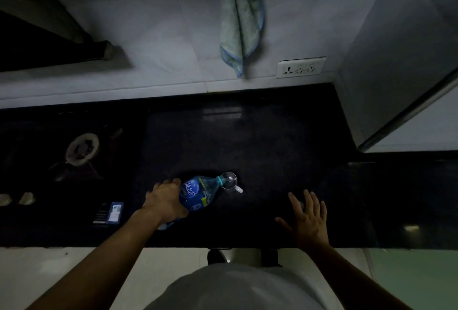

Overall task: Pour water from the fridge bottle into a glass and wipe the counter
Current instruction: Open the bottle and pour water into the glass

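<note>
My left hand [164, 201] grips a blue-labelled plastic water bottle [198, 192], which is tilted so that its neck rests over the rim of a clear glass [230, 180]. The glass has a handle and stands on the black counter [260, 141]. My right hand [308, 220] hovers flat over the counter to the right of the glass, fingers spread and holding nothing. A small pale object, perhaps the bottle cap, peeks out from behind its fingers. A light green cloth [239, 17] hangs on the tiled wall above the counter.
A gas stove burner [81, 147] sits on the counter's left side, with two knobs [16, 198] near the front edge. A small dark packet and a blue card [109, 213] lie beside my left arm. A wall socket [300, 68] and the grey fridge [406, 49] are to the right.
</note>
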{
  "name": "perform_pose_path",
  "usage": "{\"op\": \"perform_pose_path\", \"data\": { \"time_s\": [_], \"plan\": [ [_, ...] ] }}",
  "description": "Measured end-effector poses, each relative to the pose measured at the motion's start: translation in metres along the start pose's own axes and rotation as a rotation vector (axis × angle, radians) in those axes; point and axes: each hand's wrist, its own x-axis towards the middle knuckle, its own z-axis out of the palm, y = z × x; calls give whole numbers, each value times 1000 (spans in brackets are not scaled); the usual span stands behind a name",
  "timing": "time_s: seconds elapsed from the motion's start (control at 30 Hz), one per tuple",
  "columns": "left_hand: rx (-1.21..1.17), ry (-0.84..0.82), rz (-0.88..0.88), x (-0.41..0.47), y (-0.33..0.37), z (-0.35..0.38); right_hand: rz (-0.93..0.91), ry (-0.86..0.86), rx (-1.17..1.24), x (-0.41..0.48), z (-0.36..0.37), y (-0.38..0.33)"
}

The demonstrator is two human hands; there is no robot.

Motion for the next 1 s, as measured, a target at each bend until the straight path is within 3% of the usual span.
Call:
{"op": "perform_pose_path", "data": {
  "time_s": [1.0],
  "plan": [
    [-20, 11, -14, 4, -3, 6, -10, -14, 0, -1, 0, 4]
  ]
}}
